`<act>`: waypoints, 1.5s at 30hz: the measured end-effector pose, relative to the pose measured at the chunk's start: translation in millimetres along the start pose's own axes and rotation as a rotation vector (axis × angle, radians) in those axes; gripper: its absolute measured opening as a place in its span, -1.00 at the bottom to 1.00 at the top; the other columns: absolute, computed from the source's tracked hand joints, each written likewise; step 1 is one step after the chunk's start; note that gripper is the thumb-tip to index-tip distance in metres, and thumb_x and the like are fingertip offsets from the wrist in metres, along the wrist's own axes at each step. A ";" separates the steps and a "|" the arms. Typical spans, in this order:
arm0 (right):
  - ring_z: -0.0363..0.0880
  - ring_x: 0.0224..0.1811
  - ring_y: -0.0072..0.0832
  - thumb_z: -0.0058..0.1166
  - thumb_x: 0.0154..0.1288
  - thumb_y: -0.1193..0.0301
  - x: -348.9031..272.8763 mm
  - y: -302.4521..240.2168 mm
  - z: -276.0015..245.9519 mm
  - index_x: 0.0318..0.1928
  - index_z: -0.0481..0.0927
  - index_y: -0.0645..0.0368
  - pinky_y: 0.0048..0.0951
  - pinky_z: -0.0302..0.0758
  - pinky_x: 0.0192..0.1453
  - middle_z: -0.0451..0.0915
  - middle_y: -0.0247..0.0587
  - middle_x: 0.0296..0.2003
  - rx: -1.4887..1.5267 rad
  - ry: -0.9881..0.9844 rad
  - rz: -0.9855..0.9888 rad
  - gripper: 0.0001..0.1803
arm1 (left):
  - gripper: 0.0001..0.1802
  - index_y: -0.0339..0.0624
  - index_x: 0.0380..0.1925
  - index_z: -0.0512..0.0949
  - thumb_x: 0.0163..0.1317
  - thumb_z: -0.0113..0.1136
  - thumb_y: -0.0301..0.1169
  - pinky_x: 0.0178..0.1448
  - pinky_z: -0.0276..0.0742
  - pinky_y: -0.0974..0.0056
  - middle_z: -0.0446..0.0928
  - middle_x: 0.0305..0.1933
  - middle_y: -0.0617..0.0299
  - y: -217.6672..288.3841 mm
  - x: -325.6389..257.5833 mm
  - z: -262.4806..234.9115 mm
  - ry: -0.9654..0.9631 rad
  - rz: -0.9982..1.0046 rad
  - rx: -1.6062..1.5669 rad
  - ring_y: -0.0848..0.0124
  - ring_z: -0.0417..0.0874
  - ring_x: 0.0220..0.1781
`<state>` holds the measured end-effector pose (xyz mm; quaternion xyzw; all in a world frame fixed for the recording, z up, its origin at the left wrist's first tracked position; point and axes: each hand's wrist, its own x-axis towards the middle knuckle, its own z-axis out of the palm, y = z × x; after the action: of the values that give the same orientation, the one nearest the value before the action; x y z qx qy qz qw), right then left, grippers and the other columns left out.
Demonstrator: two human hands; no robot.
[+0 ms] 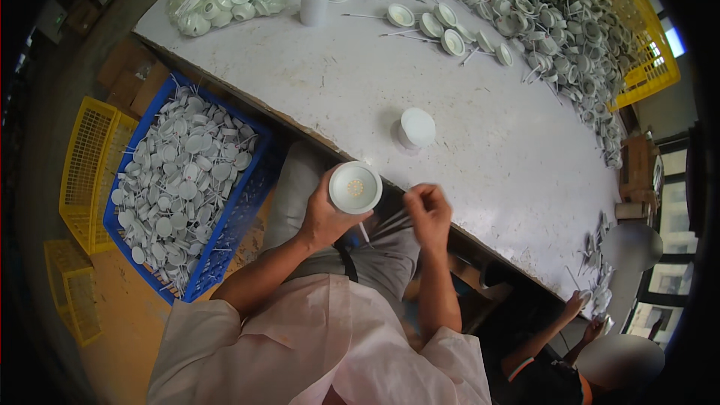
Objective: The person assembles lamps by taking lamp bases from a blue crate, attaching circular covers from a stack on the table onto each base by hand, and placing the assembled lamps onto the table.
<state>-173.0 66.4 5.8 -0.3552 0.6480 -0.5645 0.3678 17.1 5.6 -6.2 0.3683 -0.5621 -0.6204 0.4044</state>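
Observation:
My left hand is wrapped round a white LED downlight, its open face turned up and a cluster of small yellowish LEDs in its centre. A white wire hangs below it. To the right, apart from the lamp, my right hand has its fingers curled together, slightly blurred; anything between them is hidden or too small to make out. Just beyond both hands, a short stack of round white discs stands on the grey-white table.
A blue crate full of wired white discs stands at left beside yellow crates. Farther back are a bag of white housings, a taller white stack, loose lamps and a large heap. A co-worker's hand is at right.

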 end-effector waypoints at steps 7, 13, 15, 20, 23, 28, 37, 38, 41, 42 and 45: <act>0.37 -0.58 -0.66 0.20 0.20 0.13 89.4 -21.4 -7.9 -0.51 0.49 0.19 -0.60 0.34 -0.46 0.48 -0.37 -0.61 -0.253 0.208 0.193 -0.62 | -0.17 -0.27 0.18 0.23 -0.14 0.44 -0.53 0.20 0.40 0.28 0.46 0.06 0.10 -6.2 -15.1 2.2 -0.005 -0.075 -0.047 0.36 0.49 0.12; 0.35 -0.60 -0.68 0.12 0.28 0.17 92.8 -6.2 -6.3 -0.54 0.46 0.15 -0.61 0.28 -0.50 0.48 -0.35 -0.60 -0.065 0.110 0.209 -0.64 | -0.17 -0.26 0.18 0.24 -0.14 0.44 -0.51 0.20 0.41 0.27 0.46 0.07 0.10 -5.5 -18.9 -2.4 -0.013 -0.018 0.066 0.35 0.48 0.14; 0.39 -0.57 -0.67 0.05 0.34 0.26 86.0 -2.6 -8.4 -0.45 0.46 0.15 -0.62 0.30 -0.50 0.50 -0.34 -0.55 0.323 0.052 0.224 -0.73 | -0.17 -0.26 0.18 0.24 -0.14 0.44 -0.51 0.20 0.40 0.27 0.46 0.07 0.10 -5.5 -18.1 -3.0 -0.018 -0.026 0.075 0.35 0.48 0.14; 0.45 -0.54 -0.64 0.00 0.37 0.37 56.6 -1.9 -7.3 -0.34 0.45 0.17 -0.63 0.36 -0.48 0.54 -0.30 -0.49 0.532 0.022 0.234 -0.84 | -0.16 -0.26 0.19 0.22 -0.13 0.44 -0.51 0.21 0.39 0.27 0.45 0.09 0.10 -1.4 -12.5 1.8 -0.047 -0.087 0.035 0.35 0.47 0.15; 0.49 -0.53 -0.62 0.00 0.36 0.39 42.2 2.2 -8.6 -0.30 0.46 0.20 -0.64 0.39 -0.46 0.56 -0.28 -0.47 0.585 -0.027 0.226 -0.87 | -0.15 -0.28 0.20 0.20 -0.12 0.44 -0.50 0.22 0.39 0.27 0.45 0.09 0.10 -2.0 -8.4 5.6 -0.042 -0.045 0.079 0.35 0.47 0.15; 0.56 -0.47 -0.59 -0.01 0.34 0.46 23.8 1.0 -2.5 -0.20 0.50 0.26 -0.62 0.41 -0.43 0.61 -0.21 -0.42 0.577 -0.007 0.217 -0.88 | -0.17 -0.33 0.25 0.08 -0.02 0.27 -0.72 0.10 0.60 0.26 0.35 0.15 0.08 -1.1 -1.0 6.6 -0.104 -0.053 -0.033 0.34 0.50 0.10; 0.65 -0.25 -0.22 0.01 0.09 0.73 -13.4 -17.5 10.0 -0.04 0.55 0.27 -0.36 0.58 -0.14 0.63 -0.04 -0.19 -0.718 -0.008 -0.811 -0.63 | -0.16 -0.32 0.26 0.09 -0.02 0.32 -0.57 0.25 0.41 0.25 0.30 0.18 0.09 -0.3 6.0 9.5 -0.182 -0.123 -0.325 0.35 0.39 0.21; 0.64 -0.23 -0.17 0.03 0.02 0.74 -15.7 -16.7 13.3 -0.04 0.55 0.26 -0.33 0.58 -0.13 0.61 -0.02 -0.15 -0.754 -0.017 -0.874 -0.58 | -0.16 -0.34 0.24 0.12 -0.02 0.36 -0.44 0.24 0.36 0.27 0.32 0.17 0.08 -3.5 5.8 10.2 -0.184 -0.073 -0.319 0.36 0.40 0.17; 0.61 -0.14 -0.14 0.06 -0.07 0.73 -21.3 -10.9 17.5 -0.03 0.56 0.23 -0.29 0.58 -0.11 0.57 -0.01 -0.07 -0.814 -0.036 -0.939 -0.52 | -0.19 -0.35 0.24 0.14 0.05 0.33 -0.32 0.23 0.37 0.27 0.36 0.13 0.09 -6.3 4.6 11.8 -0.159 -0.067 -0.237 0.37 0.43 0.13; 0.59 -0.10 -0.12 0.06 -0.08 0.72 -22.3 -11.0 19.3 -0.02 0.56 0.22 -0.28 0.57 -0.07 0.55 -0.01 -0.04 -0.825 -0.057 -0.943 -0.51 | -0.19 -0.35 0.24 0.14 0.05 0.33 -0.32 0.23 0.37 0.27 0.36 0.13 0.09 -5.3 4.2 11.8 -0.158 -0.068 -0.237 0.37 0.43 0.13; 0.53 0.00 -0.08 0.06 -0.07 0.69 -24.8 -8.5 22.9 -0.01 0.55 0.19 -0.23 0.53 0.02 0.52 -0.02 0.02 -0.836 -0.093 -0.936 -0.50 | -0.27 -0.33 0.22 0.18 0.12 0.26 -0.28 0.15 0.44 0.29 0.40 0.08 0.10 2.6 3.9 11.6 -0.135 -0.150 -0.122 0.38 0.46 0.09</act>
<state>-140.6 76.3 14.0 -0.7391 0.5733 -0.3484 -0.0604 5.1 6.6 -2.5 0.3414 -0.5201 -0.7055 0.3394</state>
